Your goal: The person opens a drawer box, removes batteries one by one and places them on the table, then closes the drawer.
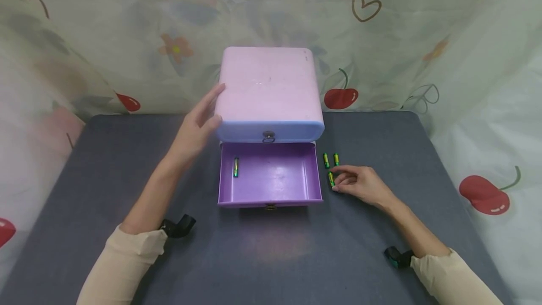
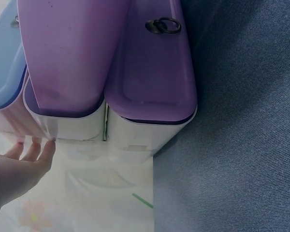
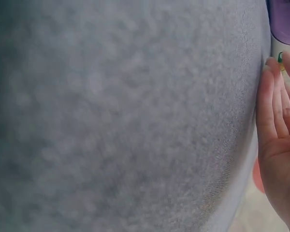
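A small pink drawer cabinet (image 1: 271,84) has a blue top drawer (image 1: 245,132) closed and a purple drawer (image 1: 277,182) below it pulled out. One green-and-yellow battery (image 1: 235,167) lies in the left part of the purple drawer. My left hand (image 1: 196,131) touches the cabinet's left side with fingers extended. On the table to the right of the drawer, my right hand (image 1: 362,185) pinches a battery (image 1: 331,179) between thumb and fingertips. Two more batteries, a left one (image 1: 326,160) and a right one (image 1: 336,159), lie just beyond it.
Another closed purple drawer (image 2: 150,63) with a ring pull sits beneath the pulled-out one. Dark grey cloth covers the table (image 1: 271,258). A patterned curtain (image 1: 271,8) hangs behind the cabinet and at both sides.
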The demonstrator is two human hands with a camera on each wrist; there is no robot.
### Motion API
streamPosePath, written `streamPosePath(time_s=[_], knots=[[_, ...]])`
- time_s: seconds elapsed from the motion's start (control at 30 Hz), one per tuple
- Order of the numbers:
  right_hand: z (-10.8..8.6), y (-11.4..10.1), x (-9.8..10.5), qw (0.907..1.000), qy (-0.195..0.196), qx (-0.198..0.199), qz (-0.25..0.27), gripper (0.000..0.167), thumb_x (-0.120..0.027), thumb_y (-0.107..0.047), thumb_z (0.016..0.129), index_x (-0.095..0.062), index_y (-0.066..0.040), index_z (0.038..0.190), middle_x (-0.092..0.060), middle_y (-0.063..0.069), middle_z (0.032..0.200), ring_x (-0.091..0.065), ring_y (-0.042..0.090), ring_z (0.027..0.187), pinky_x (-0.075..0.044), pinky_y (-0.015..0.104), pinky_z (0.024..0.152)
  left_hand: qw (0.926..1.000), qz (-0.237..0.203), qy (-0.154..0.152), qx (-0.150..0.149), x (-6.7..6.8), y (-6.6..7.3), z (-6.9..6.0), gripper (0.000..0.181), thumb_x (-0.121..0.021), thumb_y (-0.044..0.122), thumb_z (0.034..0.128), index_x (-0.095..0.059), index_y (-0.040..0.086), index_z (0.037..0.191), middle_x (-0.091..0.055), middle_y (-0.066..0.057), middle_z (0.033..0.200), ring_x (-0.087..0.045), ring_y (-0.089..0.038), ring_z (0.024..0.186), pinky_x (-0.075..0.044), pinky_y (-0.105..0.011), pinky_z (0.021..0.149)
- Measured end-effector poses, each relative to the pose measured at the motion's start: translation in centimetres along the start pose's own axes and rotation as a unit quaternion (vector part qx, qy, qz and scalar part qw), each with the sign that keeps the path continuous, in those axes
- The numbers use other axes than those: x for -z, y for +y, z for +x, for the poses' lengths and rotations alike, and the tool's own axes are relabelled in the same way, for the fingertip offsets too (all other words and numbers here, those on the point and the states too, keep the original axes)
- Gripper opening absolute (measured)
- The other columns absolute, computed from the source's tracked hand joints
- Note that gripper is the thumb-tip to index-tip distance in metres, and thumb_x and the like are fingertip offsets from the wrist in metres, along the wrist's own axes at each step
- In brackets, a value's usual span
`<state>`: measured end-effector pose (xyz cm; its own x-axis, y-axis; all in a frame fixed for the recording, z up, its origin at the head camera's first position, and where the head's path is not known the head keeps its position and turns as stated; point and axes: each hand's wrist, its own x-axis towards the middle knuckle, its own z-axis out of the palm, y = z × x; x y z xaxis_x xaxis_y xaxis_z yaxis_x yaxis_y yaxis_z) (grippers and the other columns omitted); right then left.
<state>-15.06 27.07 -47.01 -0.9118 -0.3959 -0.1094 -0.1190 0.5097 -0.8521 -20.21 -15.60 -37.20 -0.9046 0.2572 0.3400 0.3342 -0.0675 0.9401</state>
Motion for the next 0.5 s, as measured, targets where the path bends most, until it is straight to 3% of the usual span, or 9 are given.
streamPosePath(time_s=[0.5], knots=[[0.83,0.43,-0.03,0.9996,-0.004,-0.006,-0.028,0.040,-0.078,-0.012,0.085,-0.066,-0.003,0.123,-0.071,0.001,0.077,-0.069,0.017,0.066,-0.054,0.025,0.061,1.0000,0.000,0.006,-0.002,-0.06,-0.04,0.01,0.063,-0.065,0.028,0.0971,-0.041,0.012,0.152,-0.034,0.001,0.159,-0.026,-0.016,0.148,-0.019,-0.036,0.121]])
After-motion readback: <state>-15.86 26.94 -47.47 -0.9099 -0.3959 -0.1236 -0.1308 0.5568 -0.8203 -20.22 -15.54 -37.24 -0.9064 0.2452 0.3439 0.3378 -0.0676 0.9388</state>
